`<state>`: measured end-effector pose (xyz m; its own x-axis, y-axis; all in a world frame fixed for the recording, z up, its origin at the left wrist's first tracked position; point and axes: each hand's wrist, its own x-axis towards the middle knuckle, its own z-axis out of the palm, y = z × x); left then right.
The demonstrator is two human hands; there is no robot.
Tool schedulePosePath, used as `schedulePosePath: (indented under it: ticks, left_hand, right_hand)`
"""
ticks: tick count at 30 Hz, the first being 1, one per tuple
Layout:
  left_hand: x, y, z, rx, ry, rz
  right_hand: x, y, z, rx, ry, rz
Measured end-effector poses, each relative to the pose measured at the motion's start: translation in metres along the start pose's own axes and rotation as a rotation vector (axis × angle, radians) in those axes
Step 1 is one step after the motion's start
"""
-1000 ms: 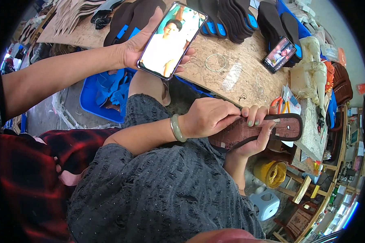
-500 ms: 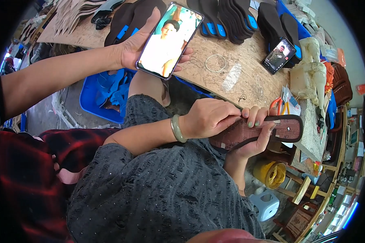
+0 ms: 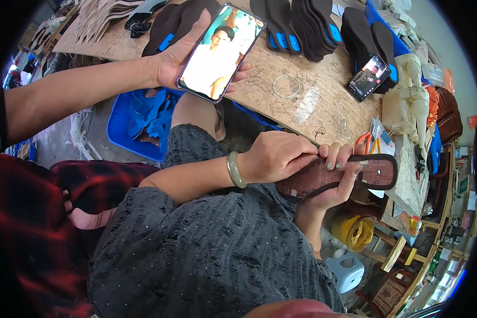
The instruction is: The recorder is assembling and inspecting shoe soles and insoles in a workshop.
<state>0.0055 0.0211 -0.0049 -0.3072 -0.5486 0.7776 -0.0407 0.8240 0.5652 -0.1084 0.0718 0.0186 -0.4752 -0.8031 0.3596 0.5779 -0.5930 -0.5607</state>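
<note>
Brown dark-rimmed flat shoe sole [image 3: 312, 179] nr scuffed tan wood table [image 3: 350, 108], bare R hand [image 3: 331, 196] clamped on it, bare L hand [image 3: 275, 156] pinched at its edge, can't tell on what from my end

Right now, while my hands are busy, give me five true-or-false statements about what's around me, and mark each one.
1. Your right hand holds a brown sole. True.
2. Your left hand holds the large phone. False: a co-worker's hand holds it; the fingers of your left hand are at the sole's edge.
3. The pale green bangle is on your right wrist. False: it is on the left.
4. The blue bin has blue pieces in it. True.
5. The yellow bucket stands on the table. False: it stands lower, near the pale blue stool.
</note>
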Motion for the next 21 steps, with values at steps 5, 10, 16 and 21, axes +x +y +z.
schedulePosePath:
  ticks: [5, 10, 16, 21]
  left_hand:
    - [0.005, 0.006, -0.007, 0.092, -0.074, 0.003]
    - [0.02, 0.013, -0.012, 0.125, -0.061, 0.021]
    - [0.034, 0.037, -0.018, 0.378, 0.008, 0.068]
    - [0.038, 0.045, -0.008, 0.427, 0.004, 0.159]
  right_hand:
    - [0.004, -0.003, 0.0, 0.073, 0.003, 0.002]
    - [0.014, 0.002, 0.002, 0.142, -0.056, -0.011]
    - [0.024, 0.004, 0.011, 0.26, -0.189, -0.017]
    - [0.017, -0.002, 0.0, 0.254, -0.211, -0.115]
